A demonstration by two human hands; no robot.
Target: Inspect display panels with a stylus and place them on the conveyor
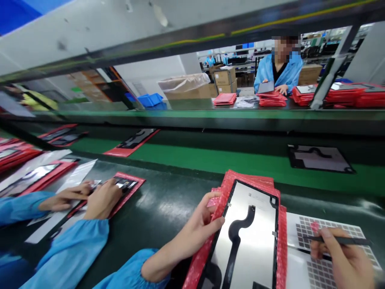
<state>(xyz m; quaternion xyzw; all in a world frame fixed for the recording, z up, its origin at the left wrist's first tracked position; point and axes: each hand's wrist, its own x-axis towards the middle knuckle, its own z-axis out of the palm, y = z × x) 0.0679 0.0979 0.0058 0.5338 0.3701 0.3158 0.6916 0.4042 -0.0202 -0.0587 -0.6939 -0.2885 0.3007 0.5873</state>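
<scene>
No text can be read anywhere. The cardboard boxes (224, 77) are too blurred for any print to be made out.

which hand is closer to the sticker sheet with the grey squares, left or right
Right. The right hand is over the sticker sheet, holding tweezers above its grey squares. The left hand is well to the left, its fingers on the edge of the silver panel, which lies on red bubble wrap.

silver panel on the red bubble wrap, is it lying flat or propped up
Lying flat, face up: the silver metal panel rests on the stack of red bubble-wrap sleeves, the left hand steadying its edge.
</scene>
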